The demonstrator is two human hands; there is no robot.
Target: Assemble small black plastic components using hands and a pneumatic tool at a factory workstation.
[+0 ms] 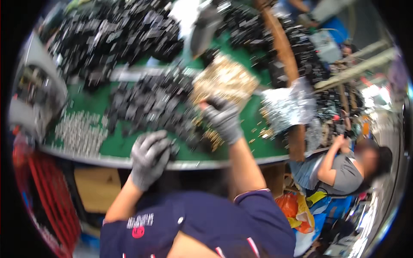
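Observation:
Both my hands wear grey gloves over a green work surface (76,95). My left hand (150,155) is by the near edge, its fingers curled in around a small dark part (174,148) that shows at the fingertips. Farther out, my right hand (223,119) touches or nearly touches the near side of a pile of small gold-coloured metal pieces (226,79), which seems to lie in a clear bag or tray. Its fingers are drawn together, with a bare fingertip showing; blur hides what they hold. Loose gold pieces (213,138) lie beside the right wrist.
Dark plastic parts (150,99) spread across the middle, with larger heaps (112,34) behind. Small silvery pieces (81,132) lie at the left. To the right are a clear bag of silvery pieces (282,109) and a wooden strip (282,43). Another person (342,172) sits at the right.

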